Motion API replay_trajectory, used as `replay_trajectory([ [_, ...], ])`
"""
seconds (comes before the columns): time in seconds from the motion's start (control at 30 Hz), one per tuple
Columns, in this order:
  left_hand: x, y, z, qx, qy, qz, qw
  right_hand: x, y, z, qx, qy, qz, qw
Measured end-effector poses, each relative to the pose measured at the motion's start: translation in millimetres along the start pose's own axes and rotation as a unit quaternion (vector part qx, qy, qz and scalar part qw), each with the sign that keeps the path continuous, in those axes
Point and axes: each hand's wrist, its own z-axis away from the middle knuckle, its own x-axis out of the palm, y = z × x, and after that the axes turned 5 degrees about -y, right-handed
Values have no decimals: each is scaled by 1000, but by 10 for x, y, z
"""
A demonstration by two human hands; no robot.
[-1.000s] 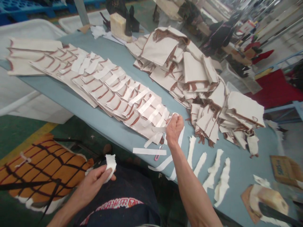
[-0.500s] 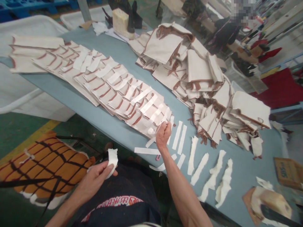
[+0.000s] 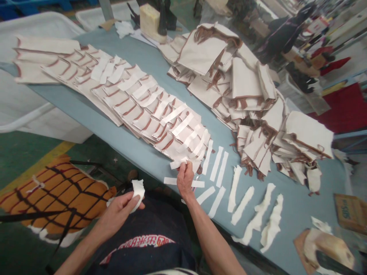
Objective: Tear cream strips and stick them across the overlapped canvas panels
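My left hand [image 3: 122, 208] is closed on a folded white fabric strip [image 3: 138, 188], held in front of the dark apron, off the table's near edge. Over the near end of a row of overlapping cream fabric pieces [image 3: 134, 123] with brown edging, my right hand [image 3: 185, 182] pinches a short white strip [image 3: 174, 164]. Several white strips [image 3: 179, 125] lie across the row. Beside my right hand, more flat strips [image 3: 216, 164] rest on the blue-grey table [image 3: 111, 143]. A pink-handled tool is mostly hidden beneath that hand.
A large heap of cream fabric pieces [image 3: 255, 84] with brown trim covers the table's far side. Ragged white strips [image 3: 272, 225] lie to the right. A yellowish block [image 3: 149, 22] stands at the back; a cardboard box [image 3: 349, 213] sits far right. White bins [image 3: 37, 34] stand left.
My right hand has moved left and toward the table's near edge, off the strips at the row's end, and now pinches a short strip. My left hand has hardly moved.
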Motion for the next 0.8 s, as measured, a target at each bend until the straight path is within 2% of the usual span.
replay_trajectory([
  [0.17, 18, 73, 3, 6, 11, 10, 1000, -33, 55, 171, -81, -102, 56, 990],
  [0.4, 67, 151, -6, 1, 9, 40, 999, -32, 28, 318, -196, -209, 123, 950],
  [0.53, 97, 138, 5, -10, 16, 82, 996, -39, -30, 360, -212, -223, 154, 939],
  [0.63, 131, 133, 26, -39, 30, 155, 987, -79, -87, 366, -236, -233, 179, 926],
  [0.7, 160, 132, 38, -54, 47, 214, 974, -105, -110, 363, -246, -236, 180, 922],
  [0.8, 201, 150, 51, -67, 64, 317, 944, -143, -120, 358, -238, -209, 158, 935],
])
